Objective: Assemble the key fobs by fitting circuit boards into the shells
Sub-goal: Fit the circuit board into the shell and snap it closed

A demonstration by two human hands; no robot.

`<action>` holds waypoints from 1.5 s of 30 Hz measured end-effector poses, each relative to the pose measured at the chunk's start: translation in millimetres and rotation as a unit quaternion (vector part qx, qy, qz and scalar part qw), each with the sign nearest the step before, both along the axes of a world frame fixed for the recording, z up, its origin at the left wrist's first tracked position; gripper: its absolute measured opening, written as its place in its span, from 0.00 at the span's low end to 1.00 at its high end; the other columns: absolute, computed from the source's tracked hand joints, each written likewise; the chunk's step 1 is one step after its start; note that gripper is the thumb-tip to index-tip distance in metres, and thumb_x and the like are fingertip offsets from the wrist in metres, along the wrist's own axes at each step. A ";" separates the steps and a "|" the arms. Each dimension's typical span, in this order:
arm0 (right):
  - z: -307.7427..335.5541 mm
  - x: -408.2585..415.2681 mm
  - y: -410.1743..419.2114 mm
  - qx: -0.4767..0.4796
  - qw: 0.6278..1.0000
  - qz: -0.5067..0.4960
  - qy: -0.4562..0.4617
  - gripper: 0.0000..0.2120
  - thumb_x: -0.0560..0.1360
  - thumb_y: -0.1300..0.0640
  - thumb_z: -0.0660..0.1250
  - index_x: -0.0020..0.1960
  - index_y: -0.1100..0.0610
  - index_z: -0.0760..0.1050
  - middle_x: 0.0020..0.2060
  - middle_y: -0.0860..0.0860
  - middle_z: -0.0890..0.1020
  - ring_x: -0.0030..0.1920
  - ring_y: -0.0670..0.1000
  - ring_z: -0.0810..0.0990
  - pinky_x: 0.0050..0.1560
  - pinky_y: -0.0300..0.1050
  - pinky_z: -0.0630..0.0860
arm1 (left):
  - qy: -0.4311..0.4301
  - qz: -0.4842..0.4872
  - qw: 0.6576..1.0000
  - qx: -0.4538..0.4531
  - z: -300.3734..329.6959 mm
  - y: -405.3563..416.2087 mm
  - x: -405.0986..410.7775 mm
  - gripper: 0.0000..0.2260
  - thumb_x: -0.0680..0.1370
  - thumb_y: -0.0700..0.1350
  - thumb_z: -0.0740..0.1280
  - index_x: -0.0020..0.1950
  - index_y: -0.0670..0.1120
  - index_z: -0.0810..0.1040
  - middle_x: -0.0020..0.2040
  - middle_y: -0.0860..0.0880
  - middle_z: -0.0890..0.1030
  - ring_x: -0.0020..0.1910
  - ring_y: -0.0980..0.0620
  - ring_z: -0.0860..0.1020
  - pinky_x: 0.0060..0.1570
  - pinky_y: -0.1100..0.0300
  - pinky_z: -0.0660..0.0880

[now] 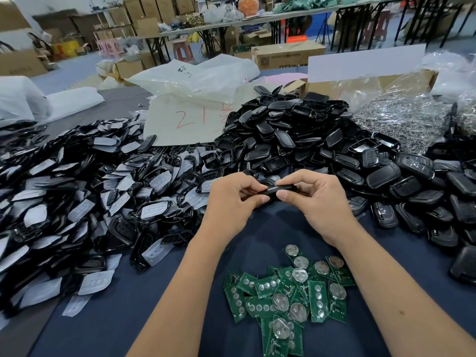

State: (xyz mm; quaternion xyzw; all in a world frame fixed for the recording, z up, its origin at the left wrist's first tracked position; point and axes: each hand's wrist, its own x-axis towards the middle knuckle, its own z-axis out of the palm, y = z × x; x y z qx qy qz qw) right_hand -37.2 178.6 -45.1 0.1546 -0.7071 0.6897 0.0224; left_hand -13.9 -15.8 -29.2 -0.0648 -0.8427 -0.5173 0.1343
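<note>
At the bottom centre, green boards (pixel 286 292) lie heaped on the blue counter (pixel 128 305). Above them, mid-frame, the left hand (pixel 231 202) and right hand (pixel 322 202) both pinch one black fob (pixel 279 189) between thumbs and fingers, held off the counter. Beyond, a shell pile (pixel 296 135) rises centre right, with frames (pixel 77 189) holding white pads at left.
</note>
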 end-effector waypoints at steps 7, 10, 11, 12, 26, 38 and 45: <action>1.4 5.1 -8.1 0.082 0.992 -0.005 0.092 0.11 0.72 0.65 0.80 0.50 0.53 0.86 0.45 0.47 0.86 0.47 0.51 0.86 0.51 0.56 0.83 | 0.088 -0.009 0.992 -0.093 0.6 7.7 3.9 0.17 0.70 0.35 0.79 0.53 0.50 0.83 0.42 0.57 0.84 0.45 0.59 0.83 0.46 0.64 0.80; 1.2 3.2 -8.2 0.034 0.997 -0.013 0.065 0.16 0.73 0.65 0.79 0.58 0.53 0.83 0.46 0.50 0.86 0.42 0.52 0.83 0.48 0.50 0.82 | 0.059 0.009 0.998 -0.034 0.0 7.9 3.1 0.20 0.70 0.35 0.79 0.55 0.53 0.80 0.40 0.55 0.83 0.42 0.57 0.84 0.45 0.63 0.81; 1.2 2.3 -8.7 0.007 0.999 -0.016 0.049 0.16 0.74 0.64 0.78 0.59 0.53 0.81 0.46 0.51 0.85 0.40 0.51 0.81 0.45 0.47 0.81 | 0.041 0.016 0.999 -0.002 0.1 8.6 2.9 0.19 0.70 0.35 0.80 0.54 0.53 0.80 0.40 0.53 0.83 0.42 0.56 0.84 0.45 0.62 0.81; 1.6 2.1 -9.2 -0.016 0.999 -0.019 0.035 0.15 0.76 0.64 0.77 0.60 0.53 0.81 0.45 0.51 0.85 0.38 0.49 0.80 0.41 0.44 0.79 | 0.023 0.019 0.999 0.037 0.3 9.6 2.5 0.18 0.70 0.36 0.80 0.53 0.52 0.81 0.40 0.51 0.83 0.41 0.54 0.84 0.45 0.61 0.82; 3.1 4.6 -16.4 -0.099 0.993 0.004 -0.068 0.30 0.75 0.44 0.71 0.40 0.73 0.72 0.28 0.56 0.65 0.26 0.48 0.58 0.25 0.39 0.56 | -0.117 -0.098 0.915 0.373 -0.5 14.5 3.3 0.20 0.67 0.35 0.78 0.55 0.31 0.76 0.47 0.39 0.83 0.46 0.44 0.84 0.48 0.53 0.83; 4.4 5.0 -17.0 -0.089 0.994 -0.048 -0.047 0.21 0.81 0.51 0.71 0.39 0.67 0.78 0.25 0.53 0.66 0.26 0.49 0.60 0.26 0.41 0.58 | -0.102 -0.043 0.931 0.346 -1.8 23.4 5.2 0.11 0.73 0.32 0.77 0.52 0.38 0.79 0.41 0.43 0.84 0.44 0.44 0.86 0.47 0.55 0.83; 13.7 -6.7 -8.6 -0.266 0.928 -0.206 -0.161 0.18 0.84 0.52 0.66 0.37 0.55 0.72 0.26 0.48 0.75 0.23 0.44 0.69 0.22 0.35 0.64 | -0.064 0.011 0.955 0.288 -3.1 25.5 5.1 0.11 0.79 0.41 0.74 0.60 0.47 0.77 0.44 0.49 0.85 0.43 0.44 0.86 0.43 0.55 0.83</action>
